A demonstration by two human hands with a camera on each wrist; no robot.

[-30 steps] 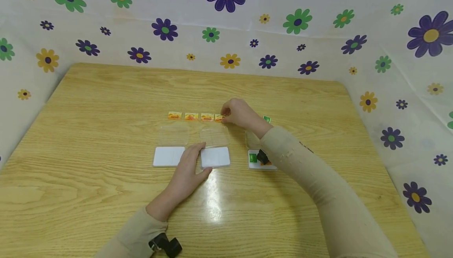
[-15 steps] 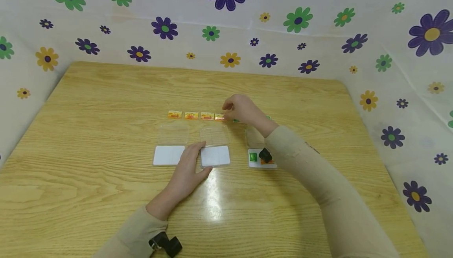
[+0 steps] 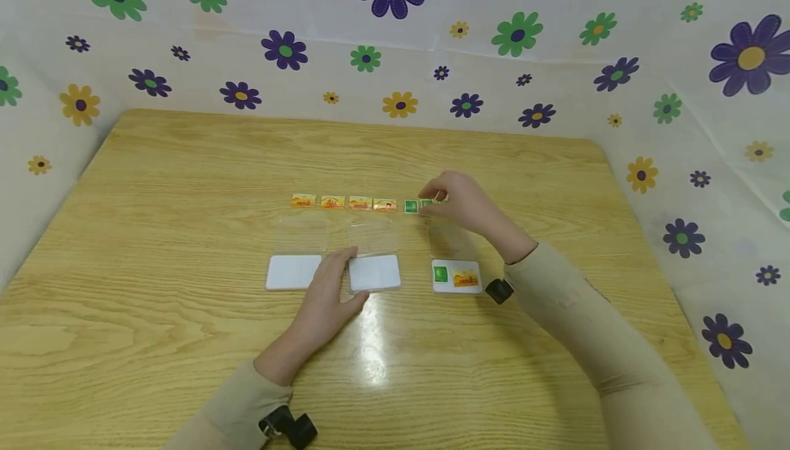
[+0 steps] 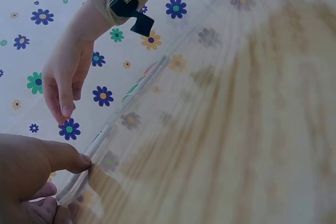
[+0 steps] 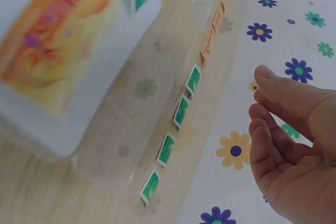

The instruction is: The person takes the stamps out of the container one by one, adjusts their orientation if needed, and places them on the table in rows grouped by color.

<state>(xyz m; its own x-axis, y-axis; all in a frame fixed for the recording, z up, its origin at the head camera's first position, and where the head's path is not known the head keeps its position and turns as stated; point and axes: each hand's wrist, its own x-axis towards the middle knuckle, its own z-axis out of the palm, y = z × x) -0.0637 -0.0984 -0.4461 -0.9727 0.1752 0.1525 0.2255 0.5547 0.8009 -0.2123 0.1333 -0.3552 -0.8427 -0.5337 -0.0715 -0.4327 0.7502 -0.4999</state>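
My left hand (image 3: 327,306) lies across the gap between two white rectangular cases, holding the middle case (image 3: 375,273) between fingers at its far edge and thumb at its near edge. In the left wrist view the thumb (image 4: 73,157) meets the case's clear edge. My right hand (image 3: 465,204) hovers by a row of small green-faced pieces (image 3: 411,207), partly covering them in the head view. In the right wrist view several green pieces (image 5: 166,149) lie flat, and the loosely bent right fingers (image 5: 268,150) hold nothing.
The right-hand case (image 3: 447,288) bears a green piece (image 3: 440,274) and an orange-yellow picture piece (image 3: 465,278). Several orange-yellow pieces (image 3: 361,203) line up left of the green ones. Clear lids (image 3: 302,235) lie behind the cases, and another white case (image 3: 290,272) sits left.
My right hand has moved right, from the last orange-yellow piece to the green pieces. That orange-yellow piece and some green ones are now uncovered. My left hand has stayed put.
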